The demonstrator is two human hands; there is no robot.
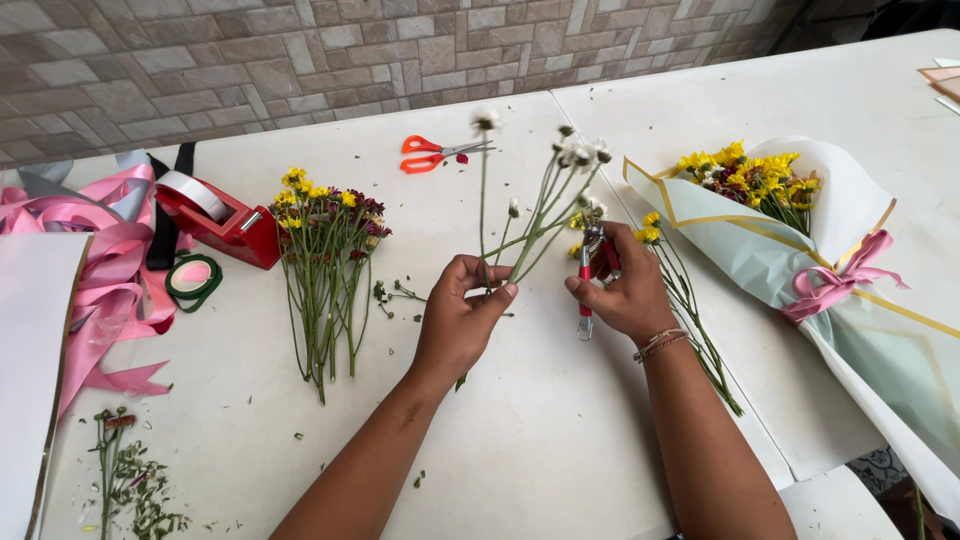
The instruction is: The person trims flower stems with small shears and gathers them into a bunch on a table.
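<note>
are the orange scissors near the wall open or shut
Shut: the orange scissors lie flat on the table, blades together in one point.

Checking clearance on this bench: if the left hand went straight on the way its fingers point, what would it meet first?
Probably the right hand gripping the red-handled pruners; the left hand, holding white flower stems, points right toward it. Depth is unclear.

Head view — downward, close over table (560,440).
</note>
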